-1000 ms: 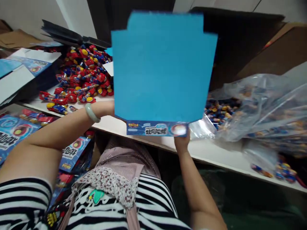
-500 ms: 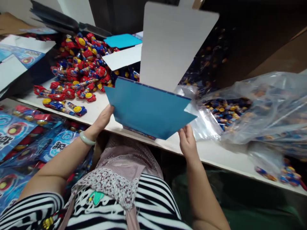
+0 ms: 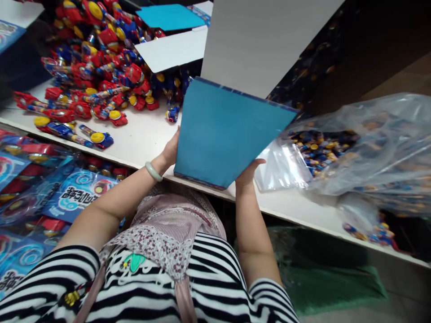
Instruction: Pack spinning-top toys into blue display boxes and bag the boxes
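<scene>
A blue cardboard box point(image 3: 232, 130) with a tall whitish lid flap point(image 3: 266, 40) raised behind it stands at the worktable's front edge. My left hand point(image 3: 171, 150), with a pale bangle on its wrist, presses along the box's left side, its fingers partly hidden. At the lower right side, my right hand point(image 3: 248, 175) grips the box, thumb sticking out to the right and the other fingers hidden behind it. The box's side flaps no longer stick out past its edges. A heap of red, blue and yellow plastic toys point(image 3: 101, 67) lies left of the box.
A second open box with a white flap point(image 3: 175, 47) stands behind. On the right, a clear plastic bag point(image 3: 380, 143) holds many small blue and yellow pieces, beside flat clear bags point(image 3: 283, 166). Blue packaged toys point(image 3: 79, 193) fill the lower left.
The side flaps that stuck out have gone in against the box. My hands have come closer together, the left moving right and the right moving left. The view has shifted downward.
</scene>
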Demonstrator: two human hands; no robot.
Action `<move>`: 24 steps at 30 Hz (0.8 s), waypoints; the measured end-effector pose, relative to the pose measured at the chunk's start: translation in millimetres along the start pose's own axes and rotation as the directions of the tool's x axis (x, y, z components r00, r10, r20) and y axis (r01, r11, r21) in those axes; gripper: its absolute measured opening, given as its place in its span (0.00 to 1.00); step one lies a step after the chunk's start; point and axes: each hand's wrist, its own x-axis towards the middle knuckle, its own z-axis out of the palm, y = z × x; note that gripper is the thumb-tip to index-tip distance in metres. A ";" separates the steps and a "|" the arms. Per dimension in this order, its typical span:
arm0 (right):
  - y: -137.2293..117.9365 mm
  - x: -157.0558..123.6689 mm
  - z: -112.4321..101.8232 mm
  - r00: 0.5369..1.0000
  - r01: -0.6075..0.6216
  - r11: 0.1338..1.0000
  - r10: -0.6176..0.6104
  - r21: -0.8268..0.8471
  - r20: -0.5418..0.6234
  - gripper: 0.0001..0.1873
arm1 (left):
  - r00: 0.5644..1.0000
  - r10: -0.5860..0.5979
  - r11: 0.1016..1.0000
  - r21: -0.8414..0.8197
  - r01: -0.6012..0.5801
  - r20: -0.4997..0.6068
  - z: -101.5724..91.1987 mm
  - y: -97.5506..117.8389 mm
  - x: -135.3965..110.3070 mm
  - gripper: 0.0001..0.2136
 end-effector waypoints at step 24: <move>-48.4 161.4 -6.8 0.844 0.289 0.284 0.376 -0.914 0.383 0.13 | 0.966 0.055 0.166 0.952 -0.257 0.252 24.2 -22.0 2.1 0.25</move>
